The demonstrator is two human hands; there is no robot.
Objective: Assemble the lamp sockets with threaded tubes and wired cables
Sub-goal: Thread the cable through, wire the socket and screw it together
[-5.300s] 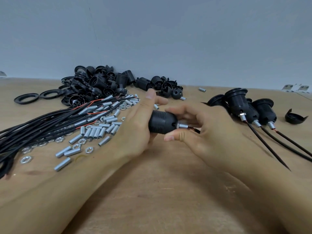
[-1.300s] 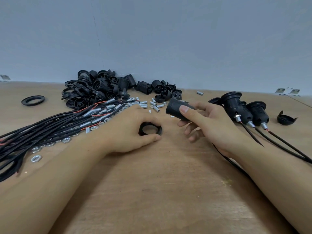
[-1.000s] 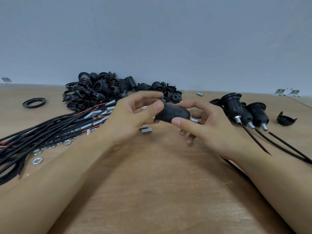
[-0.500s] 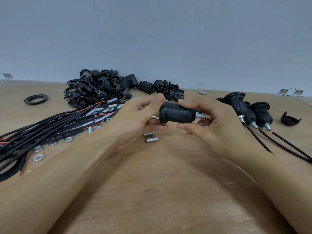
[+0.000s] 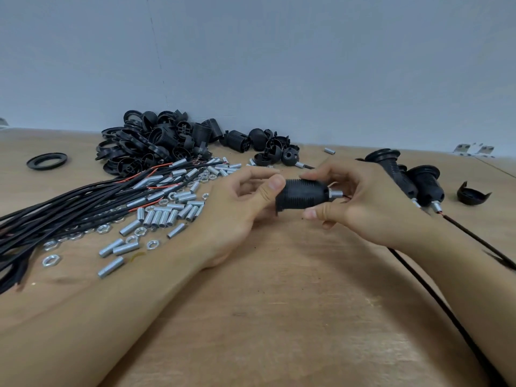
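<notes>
A black ribbed lamp socket (image 5: pixel 303 194) lies sideways between both hands above the table. A silver threaded tube (image 5: pixel 336 194) sticks out of its right end, and a black cable (image 5: pixel 435 300) runs from there under my right forearm. My left hand (image 5: pixel 237 210) pinches the socket's left rim, where a black ring sits, with thumb on top. My right hand (image 5: pixel 360 202) grips the socket's right half, fingers curled over it and thumb below.
Loose silver tubes (image 5: pixel 162 216) and nuts (image 5: pixel 51 260) lie left, beside a bundle of black cables (image 5: pixel 61 210). A pile of black socket parts (image 5: pixel 156 143) sits at the back. Finished sockets (image 5: pixel 424 180) with cables lie right, near a black cap (image 5: pixel 473 194). A lone ring (image 5: pixel 47 161) is far left.
My left hand picked a black ring off the table and brought it onto the socket's left end. Both hands with the socket have sunk slightly lower and closer to me.
</notes>
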